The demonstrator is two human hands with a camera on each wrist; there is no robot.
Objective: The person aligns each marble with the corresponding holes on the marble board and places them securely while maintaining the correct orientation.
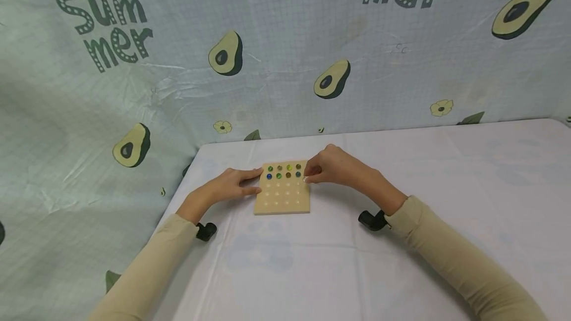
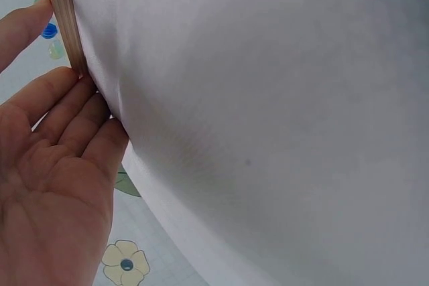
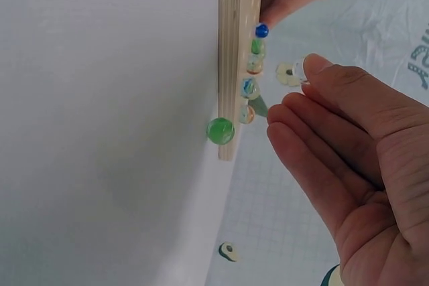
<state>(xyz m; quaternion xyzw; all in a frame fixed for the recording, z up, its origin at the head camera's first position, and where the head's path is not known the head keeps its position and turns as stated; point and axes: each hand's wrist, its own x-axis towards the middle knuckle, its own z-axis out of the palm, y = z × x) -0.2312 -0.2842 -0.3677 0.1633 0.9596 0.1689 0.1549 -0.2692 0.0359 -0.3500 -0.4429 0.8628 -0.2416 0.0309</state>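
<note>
A square pale wooden board (image 1: 282,199) with rows of round hollows lies flat on the table. Glass marbles (image 1: 279,176) in green, blue, yellow and amber tones fill hollows in its two far rows. Along the board's left edge, my left hand (image 1: 227,186) rests its outstretched fingers and thumb. Over the right edge, my right hand (image 1: 336,166) pinches a small clear marble (image 3: 299,70) between thumb and fingertips, mostly covered by them. A larger-looking green marble (image 3: 220,131) appears beside the board's edge in the right wrist view; the right hand hides that spot in the head view.
A white cloth (image 1: 312,261) covers the table. Behind and to the left hangs a pale sheet (image 1: 276,88) printed with avocados, flowers and lettering. Black wrist devices (image 1: 373,220) sit under both forearms, close above the cloth.
</note>
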